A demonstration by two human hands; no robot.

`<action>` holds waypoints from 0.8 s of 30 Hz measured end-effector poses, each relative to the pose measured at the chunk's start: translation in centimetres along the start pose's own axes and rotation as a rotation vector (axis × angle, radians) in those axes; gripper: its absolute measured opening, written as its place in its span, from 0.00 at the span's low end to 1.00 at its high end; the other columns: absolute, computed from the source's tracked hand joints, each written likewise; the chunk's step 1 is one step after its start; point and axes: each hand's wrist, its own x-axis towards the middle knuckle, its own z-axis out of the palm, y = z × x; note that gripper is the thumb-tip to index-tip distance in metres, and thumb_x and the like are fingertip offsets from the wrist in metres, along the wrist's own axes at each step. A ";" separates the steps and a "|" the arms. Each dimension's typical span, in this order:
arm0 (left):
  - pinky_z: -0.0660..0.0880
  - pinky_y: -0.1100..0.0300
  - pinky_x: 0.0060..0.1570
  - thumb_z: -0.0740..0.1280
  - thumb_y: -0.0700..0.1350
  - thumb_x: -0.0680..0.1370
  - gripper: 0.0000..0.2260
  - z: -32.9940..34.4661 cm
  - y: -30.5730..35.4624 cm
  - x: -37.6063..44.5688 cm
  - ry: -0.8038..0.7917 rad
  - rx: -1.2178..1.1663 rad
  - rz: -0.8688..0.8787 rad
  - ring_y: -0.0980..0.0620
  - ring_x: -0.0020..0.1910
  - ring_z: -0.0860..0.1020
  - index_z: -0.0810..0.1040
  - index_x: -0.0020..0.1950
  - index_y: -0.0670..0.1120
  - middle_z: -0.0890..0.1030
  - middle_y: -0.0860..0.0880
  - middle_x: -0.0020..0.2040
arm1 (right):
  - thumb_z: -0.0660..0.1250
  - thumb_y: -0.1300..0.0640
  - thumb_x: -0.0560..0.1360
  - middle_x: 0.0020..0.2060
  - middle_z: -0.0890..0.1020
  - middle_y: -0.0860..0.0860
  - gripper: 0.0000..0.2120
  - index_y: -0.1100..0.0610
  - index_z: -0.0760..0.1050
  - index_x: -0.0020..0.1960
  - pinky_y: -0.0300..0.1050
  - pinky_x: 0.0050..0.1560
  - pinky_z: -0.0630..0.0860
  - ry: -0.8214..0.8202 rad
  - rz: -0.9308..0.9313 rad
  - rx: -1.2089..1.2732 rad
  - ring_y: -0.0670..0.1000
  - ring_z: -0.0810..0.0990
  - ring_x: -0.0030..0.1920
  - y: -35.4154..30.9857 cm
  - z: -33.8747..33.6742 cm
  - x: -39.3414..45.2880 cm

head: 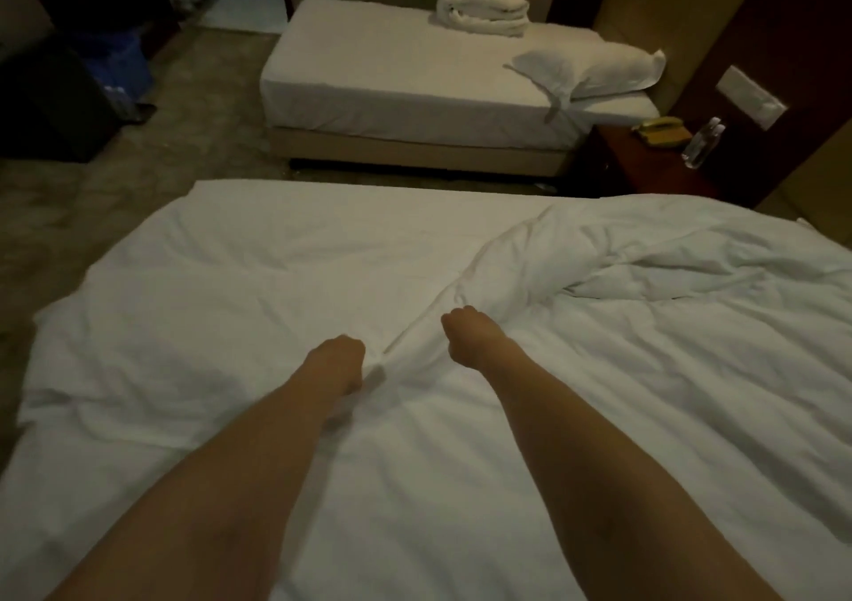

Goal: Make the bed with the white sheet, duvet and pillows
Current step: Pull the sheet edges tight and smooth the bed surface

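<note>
A white duvet [622,333] lies rumpled over the right half of the near bed, its edge running diagonally through the middle. The white sheet [221,287] covers the left half, wrinkled. My left hand [339,363] is closed on the duvet's edge near the bed's centre. My right hand [468,340] grips the same edge a little farther up and to the right. Both forearms reach forward over the bed. A white pillow [594,67] lies on the far bed.
A second bed [392,93] stands across the aisle with a rolled white duvet [484,8] on it. A dark nightstand [645,162] holds a phone [659,131] and clear bottles [703,144]. Dark luggage [50,107] sits at the left on the carpet.
</note>
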 end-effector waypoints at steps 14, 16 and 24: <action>0.72 0.55 0.60 0.59 0.40 0.79 0.15 3.3 12.3 -1.9 0.015 -0.120 -0.145 0.44 0.62 0.75 0.72 0.65 0.41 0.75 0.42 0.63 | 0.56 0.67 0.77 0.58 0.75 0.59 0.12 0.64 0.72 0.58 0.47 0.58 0.70 -0.065 -0.140 -0.074 0.57 0.72 0.60 11.2 1.6 -2.4; 0.72 0.56 0.60 0.60 0.41 0.79 0.15 2.9 11.7 -1.2 0.027 -0.138 -0.187 0.44 0.62 0.75 0.72 0.65 0.41 0.74 0.42 0.64 | 0.56 0.67 0.77 0.58 0.75 0.59 0.12 0.64 0.72 0.58 0.47 0.58 0.70 -0.087 -0.186 -0.073 0.57 0.72 0.60 10.3 2.4 -1.6; 0.73 0.56 0.57 0.61 0.45 0.79 0.15 0.2 10.4 4.5 0.029 -0.213 -0.225 0.44 0.60 0.76 0.72 0.64 0.41 0.75 0.42 0.62 | 0.56 0.67 0.77 0.59 0.74 0.60 0.13 0.65 0.71 0.60 0.48 0.60 0.70 -0.138 -0.230 -0.097 0.58 0.72 0.61 9.4 1.5 4.1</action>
